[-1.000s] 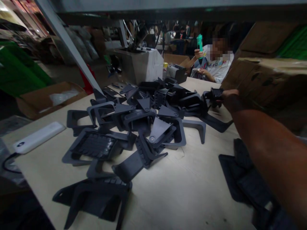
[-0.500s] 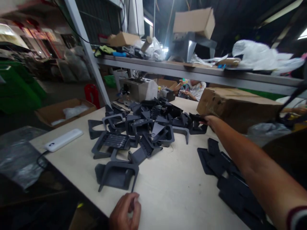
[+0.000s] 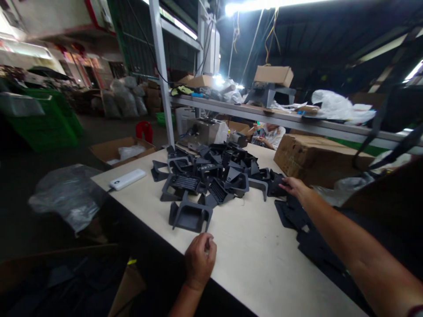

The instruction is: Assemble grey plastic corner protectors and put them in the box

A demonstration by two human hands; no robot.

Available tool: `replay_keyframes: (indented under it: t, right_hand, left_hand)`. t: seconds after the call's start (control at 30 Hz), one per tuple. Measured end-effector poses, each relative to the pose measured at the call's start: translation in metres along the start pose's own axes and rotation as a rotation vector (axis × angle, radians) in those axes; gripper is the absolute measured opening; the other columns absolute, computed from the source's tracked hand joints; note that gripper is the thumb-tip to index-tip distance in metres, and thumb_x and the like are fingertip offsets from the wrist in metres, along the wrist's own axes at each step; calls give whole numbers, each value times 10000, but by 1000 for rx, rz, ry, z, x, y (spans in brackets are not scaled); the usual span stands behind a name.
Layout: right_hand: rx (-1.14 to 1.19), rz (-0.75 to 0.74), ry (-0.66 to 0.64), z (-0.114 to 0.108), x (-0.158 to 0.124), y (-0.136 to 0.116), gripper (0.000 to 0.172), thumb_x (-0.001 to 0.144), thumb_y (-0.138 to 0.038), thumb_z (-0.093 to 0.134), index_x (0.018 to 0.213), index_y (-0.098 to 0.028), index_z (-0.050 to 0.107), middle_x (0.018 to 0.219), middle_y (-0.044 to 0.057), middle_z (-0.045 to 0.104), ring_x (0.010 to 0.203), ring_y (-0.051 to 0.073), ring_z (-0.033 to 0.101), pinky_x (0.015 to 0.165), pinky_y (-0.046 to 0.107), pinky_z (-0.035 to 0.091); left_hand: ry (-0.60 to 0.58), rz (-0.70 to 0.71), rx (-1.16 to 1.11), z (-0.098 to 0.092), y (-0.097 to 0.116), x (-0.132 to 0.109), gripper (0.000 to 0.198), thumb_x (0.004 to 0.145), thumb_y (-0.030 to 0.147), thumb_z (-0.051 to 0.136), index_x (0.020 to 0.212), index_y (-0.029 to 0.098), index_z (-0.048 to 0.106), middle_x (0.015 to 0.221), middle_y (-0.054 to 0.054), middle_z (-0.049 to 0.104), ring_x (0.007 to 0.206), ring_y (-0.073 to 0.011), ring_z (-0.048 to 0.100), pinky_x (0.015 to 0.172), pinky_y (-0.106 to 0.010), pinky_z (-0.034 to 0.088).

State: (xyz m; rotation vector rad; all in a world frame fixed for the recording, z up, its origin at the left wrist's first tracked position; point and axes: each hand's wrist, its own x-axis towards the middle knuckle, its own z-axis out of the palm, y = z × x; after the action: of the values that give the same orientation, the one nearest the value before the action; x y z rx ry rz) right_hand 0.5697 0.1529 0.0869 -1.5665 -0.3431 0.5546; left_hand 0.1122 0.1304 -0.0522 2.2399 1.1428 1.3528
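Note:
My right hand point(image 3: 294, 187) reaches to the right end of a heap of dark grey plastic parts point(image 3: 214, 174), its fingers pinching a flat dark plastic piece point(image 3: 275, 185). At the table's front edge rests my left hand point(image 3: 201, 257), curled into a loose fist with nothing visible in it. Just beyond that fist stands a U-shaped dark plastic bracket point(image 3: 190, 215), apart from the main heap. Flat dark panels point(image 3: 294, 215) lie overlapping below my right forearm, which hides some of them.
A white power bank point(image 3: 128, 179) with a cable lies on the table point(image 3: 244, 246) at left. A cardboard box point(image 3: 317, 160) stands at the right back. Above runs a metal shelf point(image 3: 224, 105) with bags and boxes. Behind it, a person point(image 3: 271, 135) sits working.
My view has tilted up and turned left. My right hand has drawn the dark piece a little nearer, beside the heap. My left hand stays curled at the table edge.

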Motion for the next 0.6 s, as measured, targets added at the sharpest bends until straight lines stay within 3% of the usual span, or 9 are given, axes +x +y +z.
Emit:
replay_keyframes:
  t: [0.17,0.33,0.4,0.47,0.6]
  right_hand:
    - [36,54,66,-7,-29,10,343,1026,-378,665,1313,-191,637,1318,108,644,1088,239,673,900,438,616]
    - [89,-21,40,-16,-52,4,263,1023,-305,674,1247,-170,649,1189,80,674,938,186,686,763,342,633]
    - [114,-52,8,-21,-61,0,188,1008,-174,654,1196,-181,656,1080,46,684,838,143,670,708,285,633]
    - [138,-72,-40,-26,-72,-1,235,976,-57,599,1135,-217,668,975,18,681,746,111,642,673,237,635]
    - [164,-78,-192,-37,-101,7,289,934,-50,581,1083,-264,706,957,18,703,698,106,650,660,191,640]
  left_hand:
    - [-45,-22,-77,-5,0,-5,183,957,184,480,894,217,649,800,-43,680,752,-202,645,736,-319,495]
    - [-132,-140,-246,-21,5,-6,179,960,216,487,917,199,660,867,-49,702,806,-190,653,773,-307,513]
    - [-163,-185,-269,-29,7,-5,195,974,238,484,969,198,675,892,-43,728,807,-177,680,734,-276,526]
    - [-186,-221,-265,-37,8,-4,216,990,266,484,1036,193,682,920,-42,752,812,-166,707,708,-249,541]
    - [-182,-288,-167,-56,4,1,242,994,323,522,1118,183,677,1023,-76,773,915,-183,735,838,-277,568]
